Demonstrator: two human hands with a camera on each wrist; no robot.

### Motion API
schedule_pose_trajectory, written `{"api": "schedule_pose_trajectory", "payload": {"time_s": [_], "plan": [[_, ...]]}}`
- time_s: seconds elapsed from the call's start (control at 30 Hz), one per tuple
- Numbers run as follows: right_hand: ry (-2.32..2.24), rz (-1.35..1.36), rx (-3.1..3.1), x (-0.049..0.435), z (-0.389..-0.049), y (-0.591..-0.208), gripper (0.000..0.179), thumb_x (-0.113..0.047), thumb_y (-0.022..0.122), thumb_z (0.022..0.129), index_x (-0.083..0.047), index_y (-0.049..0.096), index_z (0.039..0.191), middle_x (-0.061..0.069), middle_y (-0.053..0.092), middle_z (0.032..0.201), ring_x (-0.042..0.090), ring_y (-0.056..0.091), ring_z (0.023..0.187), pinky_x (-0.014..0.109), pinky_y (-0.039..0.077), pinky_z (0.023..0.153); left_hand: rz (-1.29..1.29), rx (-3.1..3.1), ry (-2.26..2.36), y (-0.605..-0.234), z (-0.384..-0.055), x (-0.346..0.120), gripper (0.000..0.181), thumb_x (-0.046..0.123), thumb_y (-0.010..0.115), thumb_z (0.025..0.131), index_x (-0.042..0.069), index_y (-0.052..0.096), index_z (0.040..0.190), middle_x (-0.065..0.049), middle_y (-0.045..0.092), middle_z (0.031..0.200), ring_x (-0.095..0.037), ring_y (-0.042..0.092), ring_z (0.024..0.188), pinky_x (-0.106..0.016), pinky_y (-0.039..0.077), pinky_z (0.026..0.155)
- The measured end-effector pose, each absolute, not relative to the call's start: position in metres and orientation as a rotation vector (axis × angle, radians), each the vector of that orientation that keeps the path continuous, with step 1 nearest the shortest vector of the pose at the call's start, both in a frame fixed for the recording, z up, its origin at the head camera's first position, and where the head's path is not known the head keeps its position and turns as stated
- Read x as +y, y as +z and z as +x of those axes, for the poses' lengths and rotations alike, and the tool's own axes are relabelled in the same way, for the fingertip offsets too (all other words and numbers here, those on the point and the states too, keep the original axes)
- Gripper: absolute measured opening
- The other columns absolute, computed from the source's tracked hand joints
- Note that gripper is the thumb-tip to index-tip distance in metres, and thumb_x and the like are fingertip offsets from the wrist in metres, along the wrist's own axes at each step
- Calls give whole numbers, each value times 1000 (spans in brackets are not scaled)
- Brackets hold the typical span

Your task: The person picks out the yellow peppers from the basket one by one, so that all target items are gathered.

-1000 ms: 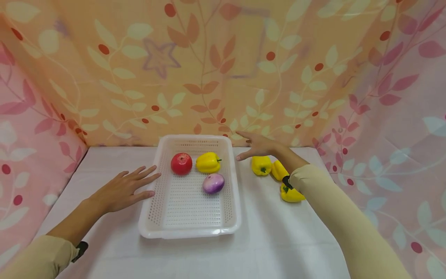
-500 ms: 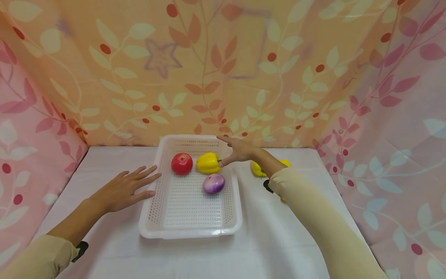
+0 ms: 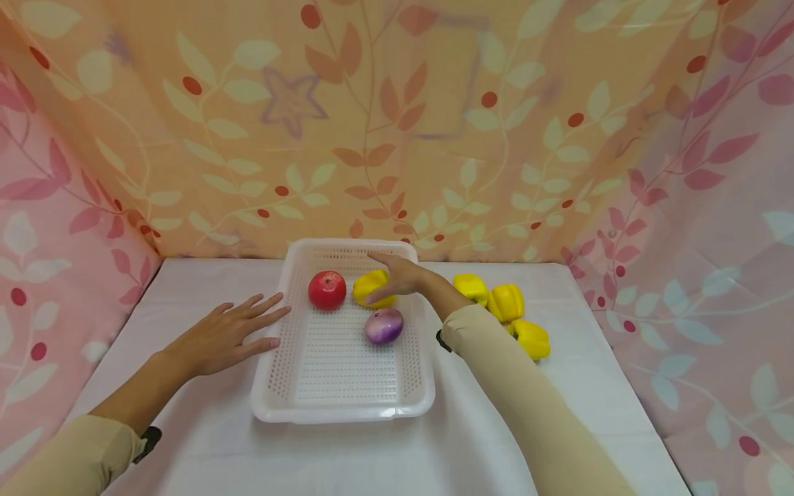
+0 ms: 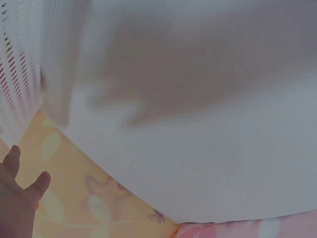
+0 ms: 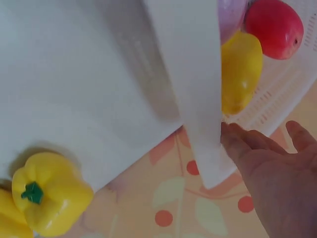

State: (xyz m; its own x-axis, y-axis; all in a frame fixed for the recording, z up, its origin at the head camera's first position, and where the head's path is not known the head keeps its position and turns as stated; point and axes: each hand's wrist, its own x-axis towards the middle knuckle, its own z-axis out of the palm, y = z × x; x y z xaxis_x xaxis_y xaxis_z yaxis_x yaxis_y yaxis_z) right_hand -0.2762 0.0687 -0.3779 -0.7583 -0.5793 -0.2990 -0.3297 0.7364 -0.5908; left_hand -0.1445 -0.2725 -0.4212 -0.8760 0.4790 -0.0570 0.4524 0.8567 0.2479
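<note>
A white perforated plastic basket (image 3: 341, 415) holds a round red fruit (image 3: 327, 290), a yellow bell pepper (image 3: 367, 281) and a purple egg-shaped vegetable (image 3: 384, 326). My right hand (image 3: 402, 277) is over the basket's right rim, thumb and fingers spread, and its thumb overlaps the pepper in the head view. The right wrist view shows a gap between that hand's fingers and the pepper (image 5: 241, 72). At the basket's left rim is my left hand (image 3: 226, 339), fingers extended and holding nothing; whether it touches the rim I cannot tell.
Right of the basket, several yellow bell peppers (image 3: 505, 302) lie close together on the white tablecloth (image 3: 490, 427). Leaf-patterned curtains (image 3: 372, 124) rise behind the table and along both sides.
My right hand has moved left, from near the loose peppers to above the pepper in the basket. Its forearm no longer covers the loose peppers. My left hand has stayed in place.
</note>
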Motion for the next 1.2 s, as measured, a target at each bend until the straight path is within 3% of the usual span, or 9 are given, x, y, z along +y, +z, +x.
{"api": "schedule_pose_trajectory", "payload": {"time_s": [0.43,0.87,0.93,1.03,1.13,1.2], "plan": [[-696,-564,2525,52,-277,-397,100,-36,83,79,-15,26,159,15,34,158,32,36,142,45,27,119,721,2901,371,-418,-143,-273,72,64,46,96,26,34,156,-7,25,164,-42,21,148,-73,20,110],[-664,-448,2523,42,-282,-402,87,-3,75,82,-10,31,157,15,36,157,31,40,139,41,30,118,711,2904,377,-420,-143,-273,71,63,47,96,27,34,156,-6,25,163,-41,21,148,-73,21,109],[-670,-409,2523,42,-282,-401,86,2,72,82,-10,31,156,16,37,156,30,44,132,37,35,114,708,2901,380,-420,-144,-273,71,63,47,96,28,34,156,-6,25,163,-41,21,148,-73,21,109],[-686,-340,2512,41,-282,-402,85,7,68,82,-11,32,156,16,40,153,29,48,116,33,47,98,703,2895,384,-419,-144,-271,70,63,47,96,29,34,156,-5,25,164,-40,21,149,-73,21,110],[-698,-308,2502,40,-282,-403,84,9,65,82,-12,33,156,15,42,150,27,48,109,29,50,82,702,2892,375,-418,-144,-271,70,63,47,96,30,33,156,-6,25,164,-41,20,149,-72,21,110],[-702,-316,2494,39,-283,-404,83,10,65,82,-11,33,156,14,42,149,27,49,108,27,51,79,695,2890,372,-418,-144,-271,70,62,48,96,29,33,156,-6,25,164,-41,20,149,-72,21,110]]}}
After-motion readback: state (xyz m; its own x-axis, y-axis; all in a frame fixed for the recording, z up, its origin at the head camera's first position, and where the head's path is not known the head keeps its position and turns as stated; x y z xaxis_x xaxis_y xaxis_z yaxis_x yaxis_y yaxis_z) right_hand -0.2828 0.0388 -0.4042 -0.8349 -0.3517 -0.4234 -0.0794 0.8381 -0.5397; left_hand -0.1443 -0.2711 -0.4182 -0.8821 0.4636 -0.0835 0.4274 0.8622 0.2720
